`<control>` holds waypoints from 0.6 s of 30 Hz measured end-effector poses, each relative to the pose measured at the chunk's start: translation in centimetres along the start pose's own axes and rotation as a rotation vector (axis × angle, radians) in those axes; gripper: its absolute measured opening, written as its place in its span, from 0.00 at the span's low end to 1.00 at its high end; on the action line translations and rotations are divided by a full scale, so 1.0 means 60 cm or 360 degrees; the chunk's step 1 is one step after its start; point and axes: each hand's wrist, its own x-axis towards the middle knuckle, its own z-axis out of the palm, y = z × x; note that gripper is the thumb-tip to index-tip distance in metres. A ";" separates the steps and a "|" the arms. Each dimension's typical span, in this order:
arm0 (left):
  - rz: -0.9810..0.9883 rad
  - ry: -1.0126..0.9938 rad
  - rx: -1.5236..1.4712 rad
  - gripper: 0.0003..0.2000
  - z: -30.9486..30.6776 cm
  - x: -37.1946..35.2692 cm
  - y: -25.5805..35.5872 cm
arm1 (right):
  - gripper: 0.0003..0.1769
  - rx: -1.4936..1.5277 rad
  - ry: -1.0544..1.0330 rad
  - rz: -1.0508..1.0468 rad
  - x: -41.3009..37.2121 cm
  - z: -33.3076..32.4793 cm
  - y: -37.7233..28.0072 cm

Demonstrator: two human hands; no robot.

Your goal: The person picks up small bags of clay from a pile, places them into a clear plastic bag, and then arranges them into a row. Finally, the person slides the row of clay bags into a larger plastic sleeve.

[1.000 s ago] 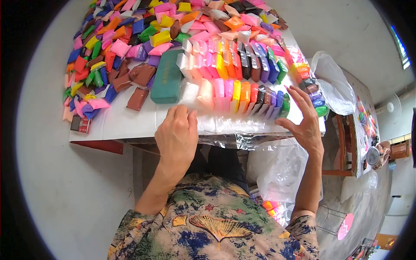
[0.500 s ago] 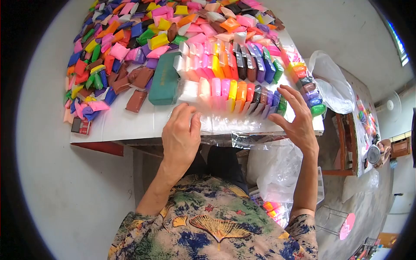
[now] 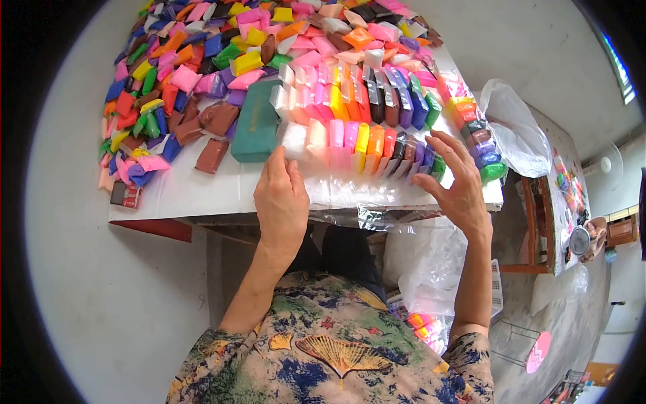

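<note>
A front row of small colored packets [image 3: 363,151], running from white to green, lies inside a clear plastic bag [image 3: 367,214] whose loose end hangs at the table's front edge. At the row's white end is my left hand [image 3: 281,195], its fingers stretched out and the fingertips right by the white packet [image 3: 295,140]. My right hand [image 3: 461,192] curves around the green end with thumb and fingers apart. Between them, part of the green packet [image 3: 438,167] shows. Behind lies a second row of packets [image 3: 356,97], and a dark green box [image 3: 256,122] stands left of both rows.
A large heap of mixed packets [image 3: 195,60] covers the back and left of the white table [image 3: 188,198]. Another packed row [image 3: 479,138] lies at the right edge beside a clear bag [image 3: 515,128]. A small red-and-black device [image 3: 126,195] sits at front left.
My left hand has moved slightly up, its fingers straighter, toward the white packet. My right hand has shifted slightly at the green end. The rows look the same.
</note>
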 end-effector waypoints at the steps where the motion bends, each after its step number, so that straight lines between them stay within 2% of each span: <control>1: 0.0009 0.0004 0.0017 0.11 -0.001 -0.001 0.003 | 0.37 -0.0006 0.0007 -0.0007 0.000 0.000 0.000; 4: -0.0038 -0.0163 0.0174 0.11 -0.018 -0.002 0.018 | 0.37 -0.0014 0.0015 0.0005 -0.001 -0.004 -0.004; 13: 0.0207 -0.0124 0.0038 0.11 -0.042 -0.003 0.005 | 0.37 -0.0005 0.0052 0.0022 -0.009 -0.010 0.005; 16: 0.0322 -0.0311 -0.0100 0.18 -0.061 0.004 0.007 | 0.38 -0.0068 0.0058 -0.0001 -0.010 -0.013 0.003; 18: 0.0696 -0.0536 -0.0100 0.27 -0.085 0.011 0.025 | 0.40 -0.0165 0.0078 -0.0042 -0.012 -0.020 -0.006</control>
